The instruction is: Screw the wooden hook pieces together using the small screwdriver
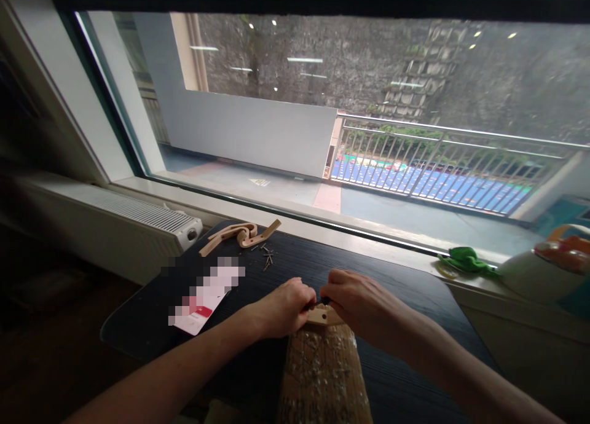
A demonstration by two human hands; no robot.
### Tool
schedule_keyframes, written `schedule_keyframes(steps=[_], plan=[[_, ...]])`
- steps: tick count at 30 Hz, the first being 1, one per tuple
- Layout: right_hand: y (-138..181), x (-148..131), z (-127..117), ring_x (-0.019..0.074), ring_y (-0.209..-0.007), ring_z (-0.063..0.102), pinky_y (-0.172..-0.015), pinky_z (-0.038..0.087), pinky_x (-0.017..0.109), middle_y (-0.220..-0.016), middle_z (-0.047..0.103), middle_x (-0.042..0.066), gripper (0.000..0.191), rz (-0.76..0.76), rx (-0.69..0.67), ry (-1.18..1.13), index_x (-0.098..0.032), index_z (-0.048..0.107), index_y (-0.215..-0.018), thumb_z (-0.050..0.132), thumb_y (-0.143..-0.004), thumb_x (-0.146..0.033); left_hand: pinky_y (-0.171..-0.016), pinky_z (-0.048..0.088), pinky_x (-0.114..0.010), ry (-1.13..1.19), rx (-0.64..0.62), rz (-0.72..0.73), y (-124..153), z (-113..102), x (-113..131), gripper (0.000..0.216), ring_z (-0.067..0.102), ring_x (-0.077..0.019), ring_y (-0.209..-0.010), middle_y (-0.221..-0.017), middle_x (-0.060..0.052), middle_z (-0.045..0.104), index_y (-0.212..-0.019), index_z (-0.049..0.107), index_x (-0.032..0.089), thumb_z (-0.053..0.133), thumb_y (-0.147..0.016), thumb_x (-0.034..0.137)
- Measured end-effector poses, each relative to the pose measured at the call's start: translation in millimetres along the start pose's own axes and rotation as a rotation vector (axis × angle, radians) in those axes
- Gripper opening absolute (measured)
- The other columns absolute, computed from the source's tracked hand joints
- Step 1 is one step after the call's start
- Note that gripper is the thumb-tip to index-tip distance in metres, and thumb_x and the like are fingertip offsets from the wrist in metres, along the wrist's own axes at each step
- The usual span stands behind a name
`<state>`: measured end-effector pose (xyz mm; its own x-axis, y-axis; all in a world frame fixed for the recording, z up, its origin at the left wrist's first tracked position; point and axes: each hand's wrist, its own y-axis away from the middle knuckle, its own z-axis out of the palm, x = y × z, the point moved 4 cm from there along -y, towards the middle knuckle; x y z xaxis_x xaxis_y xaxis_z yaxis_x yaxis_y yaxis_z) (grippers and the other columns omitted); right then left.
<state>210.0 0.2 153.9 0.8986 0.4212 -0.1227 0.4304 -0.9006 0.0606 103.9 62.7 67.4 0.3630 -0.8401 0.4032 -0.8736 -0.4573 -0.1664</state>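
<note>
A short pale wooden strip [318,316] with a dark round hole lies across the far end of a thick, scarred wooden board [325,375]. At the strip's left end, my left hand [290,307] is closed, its fingers curled on the wood. My right hand [357,298] is also closed, just above the strip's right part, which it covers. Between the fingertips of both hands shows a small dark thing [325,301], too hidden to name. The board's top is scratched and dotted with shiny marks.
On the dark table [391,282] lie curved wooden pieces [249,235], several nails [266,255] and a pink and white phone-shaped thing [203,310], partly pixelated. A radiator [138,215] stands left. A green cloth [468,261] and a pale rounded container [530,273] sit by the window.
</note>
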Motion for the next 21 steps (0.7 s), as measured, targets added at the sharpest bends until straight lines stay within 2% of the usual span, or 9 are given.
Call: schedule_keyframes(steps=[4, 7, 11, 17, 21], plan=[[-3, -4, -4, 0.0119, -0.07, 0.046, -0.063, 0.033, 0.026, -0.081, 0.055, 0.005, 0.022, -0.035, -0.021, 0.028, -0.014, 0.063, -0.082, 0.043, -0.083, -0.005, -0.098, 0.038, -0.035, -0.03, -0.013, -0.005, -1, -4, 3, 0.009, 0.06, -0.0159, -0.072, -0.07, -0.002, 0.065, -0.071, 0.062, 0.016, 0.054, -0.074, 0.012], [-6, -6, -8, 0.0115, -0.068, 0.045, -0.061, 0.033, 0.025, -0.079, 0.055, 0.004, 0.022, -0.08, -0.042, 0.06, -0.014, 0.064, -0.081, 0.044, -0.082, -0.003, -0.082, 0.045, -0.028, -0.032, -0.021, -0.007, -2, -6, 3, 0.011, 0.06, -0.0173, -0.072, -0.073, -0.004, 0.067, -0.069, 0.064, 0.015, 0.054, -0.074, 0.012], [-14, -8, -15, 0.0109, -0.066, 0.046, -0.06, 0.035, 0.024, -0.078, 0.055, 0.003, 0.024, -0.147, -0.065, 0.055, -0.016, 0.065, -0.08, 0.047, -0.078, -0.001, -0.064, 0.043, -0.022, 0.036, -0.049, -0.033, -2, -4, 1, 0.014, 0.058, -0.015, -0.066, -0.072, -0.005, 0.067, -0.067, 0.065, 0.014, 0.053, -0.072, 0.009], [-23, -18, -19, 0.0132, -0.067, 0.047, -0.06, 0.038, 0.027, -0.08, 0.056, 0.005, 0.026, -0.219, -0.032, 0.128, -0.016, 0.065, -0.075, 0.047, -0.076, 0.002, -0.064, 0.042, -0.022, 0.12, -0.027, -0.085, -3, -5, -1, 0.014, 0.057, -0.0132, -0.062, -0.071, -0.005, 0.068, -0.073, 0.065, 0.012, 0.051, -0.074, 0.01], [-27, -21, -19, 0.0128, -0.065, 0.048, -0.059, 0.037, 0.027, -0.081, 0.057, 0.005, 0.022, -0.217, -0.063, 0.202, -0.015, 0.066, -0.076, 0.049, -0.078, -0.001, -0.063, 0.042, -0.022, 0.142, -0.051, -0.078, -3, -5, 0, 0.014, 0.057, -0.0129, -0.062, -0.071, -0.004, 0.068, -0.074, 0.065, 0.012, 0.052, -0.072, 0.008]])
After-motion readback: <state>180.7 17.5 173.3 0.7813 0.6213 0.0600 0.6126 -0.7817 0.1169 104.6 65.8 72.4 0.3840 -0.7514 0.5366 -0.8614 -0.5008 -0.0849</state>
